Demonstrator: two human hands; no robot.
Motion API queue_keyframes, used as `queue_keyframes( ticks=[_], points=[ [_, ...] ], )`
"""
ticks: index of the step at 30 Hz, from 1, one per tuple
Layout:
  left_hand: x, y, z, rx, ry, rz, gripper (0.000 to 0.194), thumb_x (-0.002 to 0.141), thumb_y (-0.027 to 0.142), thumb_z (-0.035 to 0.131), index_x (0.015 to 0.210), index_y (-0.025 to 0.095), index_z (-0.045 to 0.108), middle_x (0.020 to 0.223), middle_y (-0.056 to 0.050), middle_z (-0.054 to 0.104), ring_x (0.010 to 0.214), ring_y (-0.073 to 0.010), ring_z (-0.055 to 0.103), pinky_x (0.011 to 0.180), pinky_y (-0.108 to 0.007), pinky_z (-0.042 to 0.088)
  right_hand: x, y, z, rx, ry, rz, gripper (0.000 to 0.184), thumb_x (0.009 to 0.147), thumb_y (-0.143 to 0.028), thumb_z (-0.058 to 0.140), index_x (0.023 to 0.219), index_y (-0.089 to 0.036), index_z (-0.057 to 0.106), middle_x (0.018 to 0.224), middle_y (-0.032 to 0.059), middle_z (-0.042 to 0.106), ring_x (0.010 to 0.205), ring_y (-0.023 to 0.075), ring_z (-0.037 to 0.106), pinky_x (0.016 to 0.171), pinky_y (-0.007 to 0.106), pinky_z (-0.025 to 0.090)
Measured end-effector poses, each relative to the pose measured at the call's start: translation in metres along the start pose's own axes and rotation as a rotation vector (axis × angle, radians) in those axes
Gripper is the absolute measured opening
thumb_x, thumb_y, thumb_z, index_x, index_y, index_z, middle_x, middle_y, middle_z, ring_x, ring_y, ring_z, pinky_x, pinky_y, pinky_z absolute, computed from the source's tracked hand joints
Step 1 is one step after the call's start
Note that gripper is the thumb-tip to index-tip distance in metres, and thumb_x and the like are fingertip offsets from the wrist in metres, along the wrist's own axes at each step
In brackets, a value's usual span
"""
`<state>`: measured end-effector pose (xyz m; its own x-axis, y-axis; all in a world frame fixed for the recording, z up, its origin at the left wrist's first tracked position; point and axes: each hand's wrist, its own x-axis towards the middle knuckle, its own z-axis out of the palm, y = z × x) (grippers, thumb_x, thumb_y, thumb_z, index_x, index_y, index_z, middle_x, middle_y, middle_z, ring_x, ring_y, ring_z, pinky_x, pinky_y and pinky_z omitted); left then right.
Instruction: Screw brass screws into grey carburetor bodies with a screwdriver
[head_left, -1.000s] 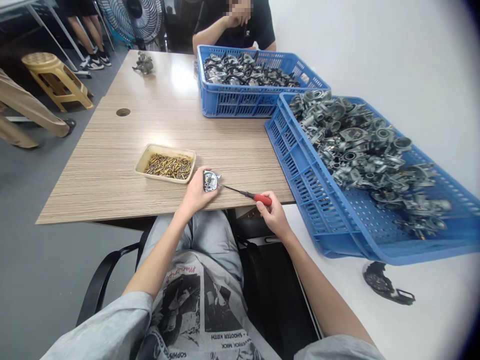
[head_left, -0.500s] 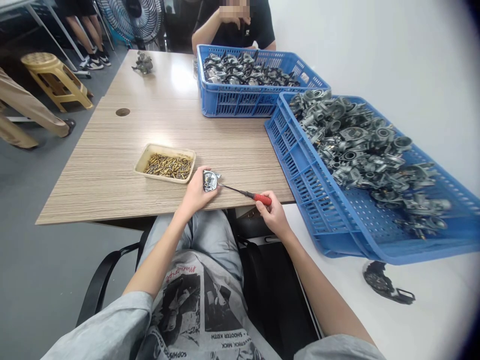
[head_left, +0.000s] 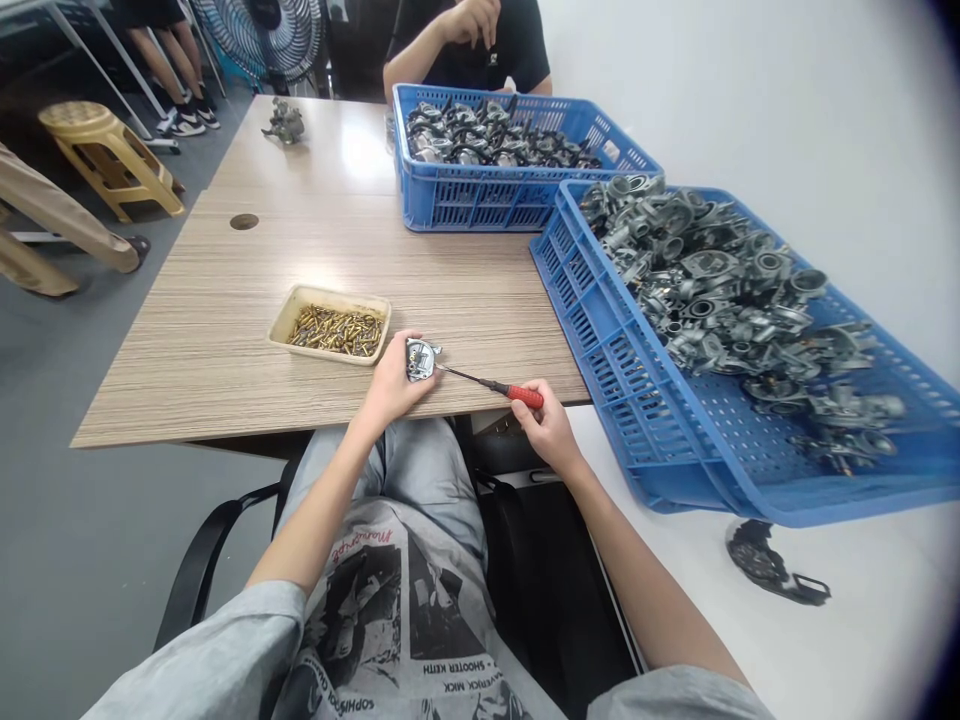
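Near the front edge of the table, my left hand (head_left: 394,378) is closed around a small silver metal carburetor body (head_left: 421,360), its round open face turned up. My right hand (head_left: 549,428) grips the red handle of a screwdriver (head_left: 525,396). The thin dark shaft points left, and its tip meets the right side of the carburetor body; whether it sits in a screw is too small to tell. Just left of my left hand stands a cream plastic tub (head_left: 281,335) holding many small brass pieces (head_left: 336,330).
A blue crate (head_left: 622,420) heaped with metal carburetor bodies stands to the right. Behind it is another blue crate (head_left: 472,195) of similar parts, with a person (head_left: 469,50) beyond. One metal part (head_left: 283,122) lies at the far left; a black watch (head_left: 772,565) lies on the white surface.
My hands, the carburetor body and the screwdriver hold almost the same position. The view has shifted very slightly.
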<state>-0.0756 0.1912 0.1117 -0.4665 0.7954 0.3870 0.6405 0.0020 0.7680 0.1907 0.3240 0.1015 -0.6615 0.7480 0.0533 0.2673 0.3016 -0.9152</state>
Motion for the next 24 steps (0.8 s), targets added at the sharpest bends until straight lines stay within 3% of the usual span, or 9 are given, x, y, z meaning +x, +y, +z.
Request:
queue_keyframes(
  ticks=[24],
  points=[
    [0.0001,-0.0005,0.0002,0.005,0.007,0.020,0.055,0.084,0.032,0.078,0.130,0.022,0.049,0.121,-0.008,0.066,0.110,-0.0235,0.066,0.102,-0.038,0.053,0.0004,0.0026,0.0001,-0.003,0.005,-0.020,0.030,0.097,-0.051,0.063,0.103,-0.025,0.051,0.073,-0.0042,0.045,0.055,0.0140,0.040,0.051,0.029,0.032]
  ],
)
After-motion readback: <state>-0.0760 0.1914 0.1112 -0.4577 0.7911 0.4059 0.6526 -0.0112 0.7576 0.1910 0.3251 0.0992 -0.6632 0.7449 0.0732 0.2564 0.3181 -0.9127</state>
